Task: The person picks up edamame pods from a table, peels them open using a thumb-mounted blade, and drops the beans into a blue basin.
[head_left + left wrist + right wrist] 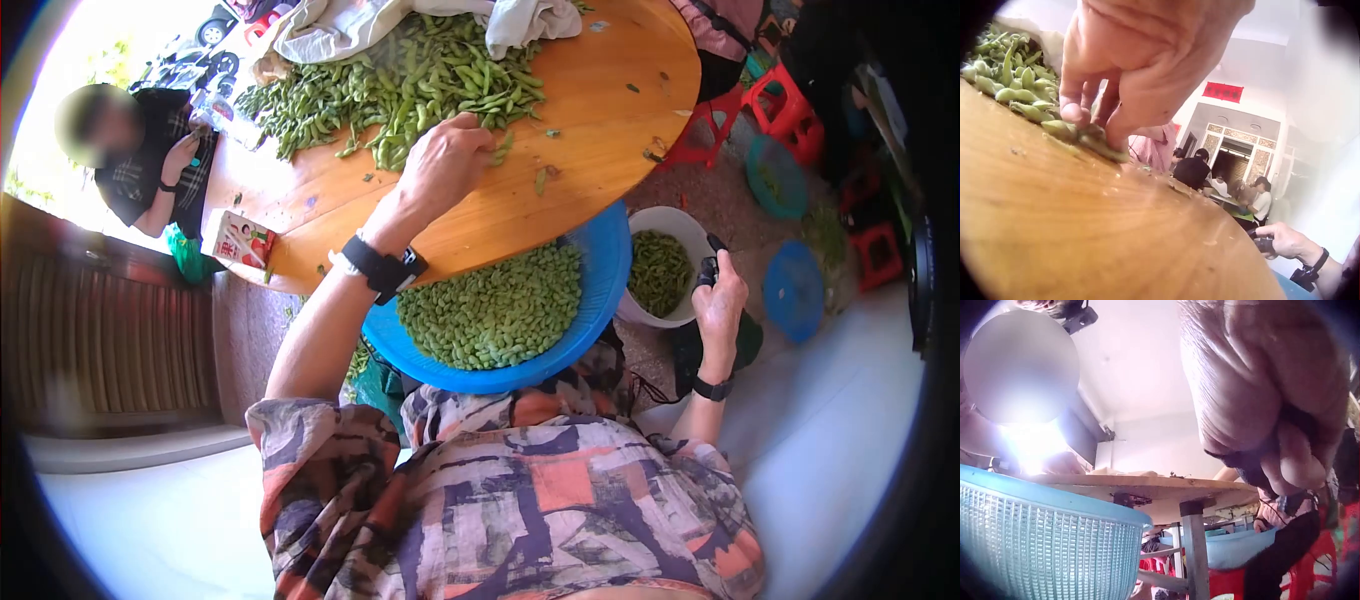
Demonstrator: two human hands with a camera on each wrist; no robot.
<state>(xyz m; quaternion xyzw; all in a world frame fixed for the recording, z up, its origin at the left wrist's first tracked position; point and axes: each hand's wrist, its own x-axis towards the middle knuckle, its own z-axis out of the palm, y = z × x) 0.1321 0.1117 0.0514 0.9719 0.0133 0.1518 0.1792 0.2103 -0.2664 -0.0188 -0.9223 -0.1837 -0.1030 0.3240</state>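
Note:
My left hand (440,170) is at the near edge of a heap of green pods (400,90) on the round wooden table. The left wrist view shows its fingertips (1094,128) pinching a green pod (1107,147) against the tabletop. Out to the right, my right hand (720,300) hangs beside a white bucket (632,300) holding pods. Black coverings show on its fingers; in the right wrist view the fingers of the hand (1266,394) curl inward with nothing visible in them. A blue basket (612,260) of shelled beans (495,315) sits at my lap, under the table edge.
A small red and white carton (240,240) stands at the table's left edge, near a seated person (150,150). Pale cloth (340,30) lies over the heap's far side. Red stools (790,115) and blue baskets (794,290) are on the floor at right.

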